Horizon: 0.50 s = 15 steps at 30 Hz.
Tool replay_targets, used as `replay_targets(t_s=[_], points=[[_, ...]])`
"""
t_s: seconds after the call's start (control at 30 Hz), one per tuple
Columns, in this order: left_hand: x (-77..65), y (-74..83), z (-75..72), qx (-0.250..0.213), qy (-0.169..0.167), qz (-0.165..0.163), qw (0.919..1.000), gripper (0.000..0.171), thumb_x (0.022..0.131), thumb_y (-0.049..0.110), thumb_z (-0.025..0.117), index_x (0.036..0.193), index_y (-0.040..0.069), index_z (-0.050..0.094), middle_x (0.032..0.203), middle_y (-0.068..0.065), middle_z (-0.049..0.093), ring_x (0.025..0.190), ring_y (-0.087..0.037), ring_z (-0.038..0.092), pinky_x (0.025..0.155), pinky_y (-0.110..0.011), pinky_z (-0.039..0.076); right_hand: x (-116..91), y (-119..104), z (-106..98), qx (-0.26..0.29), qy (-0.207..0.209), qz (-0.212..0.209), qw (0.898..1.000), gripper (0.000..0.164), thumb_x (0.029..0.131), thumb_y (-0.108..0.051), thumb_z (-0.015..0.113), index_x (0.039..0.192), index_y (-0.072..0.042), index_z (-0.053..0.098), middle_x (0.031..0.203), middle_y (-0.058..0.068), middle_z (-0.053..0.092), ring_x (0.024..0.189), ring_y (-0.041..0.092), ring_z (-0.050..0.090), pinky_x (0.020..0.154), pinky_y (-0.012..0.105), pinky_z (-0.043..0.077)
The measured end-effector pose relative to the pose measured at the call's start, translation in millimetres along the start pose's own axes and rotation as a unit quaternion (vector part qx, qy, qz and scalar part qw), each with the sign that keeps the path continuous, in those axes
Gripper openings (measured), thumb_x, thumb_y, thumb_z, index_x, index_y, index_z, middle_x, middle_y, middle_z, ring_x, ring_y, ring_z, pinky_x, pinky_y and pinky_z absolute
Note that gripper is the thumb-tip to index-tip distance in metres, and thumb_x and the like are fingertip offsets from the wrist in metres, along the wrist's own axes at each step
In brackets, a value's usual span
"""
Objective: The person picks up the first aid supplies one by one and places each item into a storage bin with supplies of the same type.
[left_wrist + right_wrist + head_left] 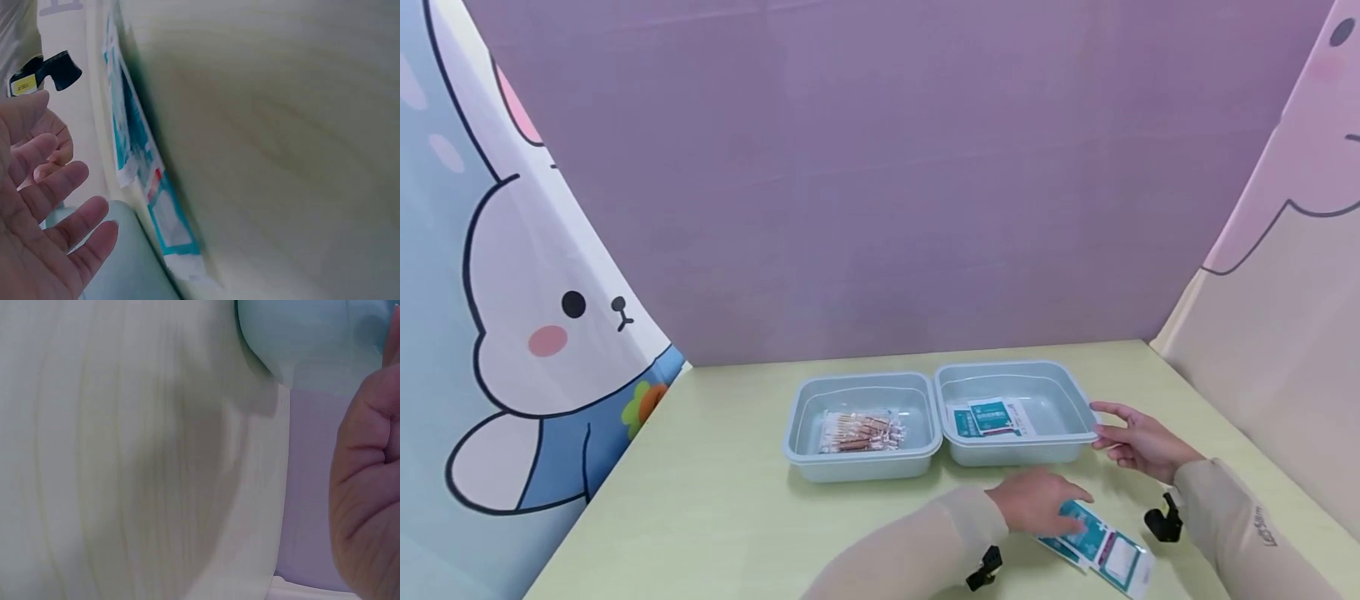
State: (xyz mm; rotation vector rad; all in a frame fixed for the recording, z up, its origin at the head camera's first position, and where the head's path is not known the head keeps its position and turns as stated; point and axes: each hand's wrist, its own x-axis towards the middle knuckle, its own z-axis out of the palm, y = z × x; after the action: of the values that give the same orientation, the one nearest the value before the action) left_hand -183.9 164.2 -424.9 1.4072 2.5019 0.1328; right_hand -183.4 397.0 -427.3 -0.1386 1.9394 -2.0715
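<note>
My left hand (pixel 1041 502) is just above the table's front right, its fingers spread and nothing gripped, as the left wrist view shows. Close beneath its fingers lie flat teal-and-white packets (pixel 1122 560), overlapping on the table. My right hand (pixel 1142 443) holds the right corner of the right light-blue plastic tray (pixel 1015 452), index finger and thumb at the rim. Its fingertips are mostly out of sight in the right wrist view. Inside that tray are more teal-and-white packets (pixel 992 417). Clear-wrapped swabs with brown tubes (pixel 861 432) lie in the left light-blue tray (pixel 865 467).
Both trays stand side by side on the pale yellow-green table (pixel 700 500). A purple wall panel (pixel 895 183) rises behind it, and printed cartoon sheets (pixel 572 358) flank both sides. Each wrist carries a small black camera mount (pixel 1163 518).
</note>
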Motion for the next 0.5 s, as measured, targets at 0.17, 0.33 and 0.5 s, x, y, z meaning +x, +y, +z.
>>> replay_targets(t_s=[0.17,0.33,0.5], points=[[4.4,-2.4,8.4,0.045,0.009,0.005,0.9989,0.046,0.09,0.043,0.064,0.135,0.037,0.054,0.124,0.026,0.055,0.115,0.012,0.045,0.1,-0.015,0.028,2,-1,0,0.0,0.006,0.002,1.0,0.024,0.099,-0.018,0.054,0.109,-0.04,0.056,0.081,0.0,0.071,0.061,0.003,0.06,0.057,0.018,0.046],[7.4,-9.2,18.7,0.054,0.015,-0.006,0.9984,0.051,0.087,0.043,0.069,0.134,0.036,0.054,0.124,0.027,0.055,0.115,0.013,0.044,0.104,-0.018,0.024,2,1,0,0.01,0.009,0.012,1.0,0.024,0.099,-0.018,0.054,0.109,-0.039,0.055,0.082,0.002,0.071,0.061,0.005,0.061,0.058,0.019,0.048],[7.5,-12.5,19.8,0.012,0.025,-0.021,0.9994,0.052,0.089,0.044,0.065,0.138,0.037,0.049,0.13,0.028,0.051,0.118,0.012,0.042,0.104,-0.018,0.025,1,-1,-2,-0.006,0.009,0.015,1.0,0.025,0.099,-0.017,0.053,0.109,-0.04,0.055,0.082,0.001,0.071,0.061,0.006,0.06,0.059,0.019,0.048]])
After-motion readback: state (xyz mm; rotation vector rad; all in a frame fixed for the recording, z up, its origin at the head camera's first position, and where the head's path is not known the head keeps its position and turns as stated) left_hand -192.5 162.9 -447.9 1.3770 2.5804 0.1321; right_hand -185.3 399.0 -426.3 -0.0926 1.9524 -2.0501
